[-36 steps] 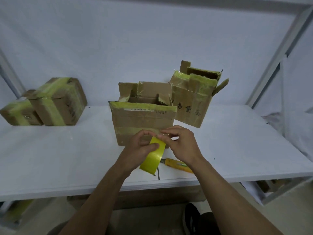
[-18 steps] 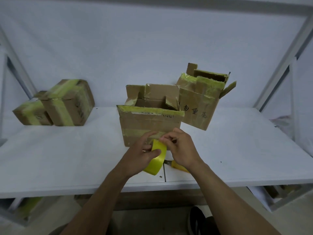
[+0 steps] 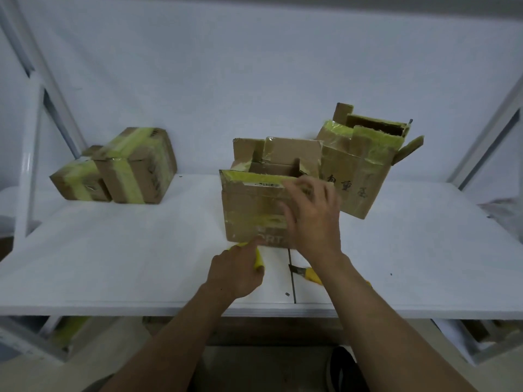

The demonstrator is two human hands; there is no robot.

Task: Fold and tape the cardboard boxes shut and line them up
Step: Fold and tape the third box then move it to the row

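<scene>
Hands reach in from the near edge over a white table (image 3: pixel 113 250). The left hand (image 3: pixel 236 274) rests on the tabletop with its fingers curled round a roll of yellow tape (image 3: pixel 259 261), which is mostly hidden under the palm. It sits just beside the near left corner of an open brown cardboard box (image 3: pixel 252 210) patched with yellow tape. The right hand (image 3: pixel 314 219), blurred, has its fingers spread and grasps nothing in front of that box's near face; whether it touches the cardboard cannot be told. The box's top flaps stand up. Just behind it to the right sits a second open cardboard box (image 3: pixel 353 179) with handwritten characters. A yellow-handled utility knife (image 3: pixel 311 275) lies near the right wrist. At far left stand a small sealed cardboard box (image 3: pixel 76 179) and a larger sealed cardboard box (image 3: pixel 135 171), touching, both banded with yellow tape.
</scene>
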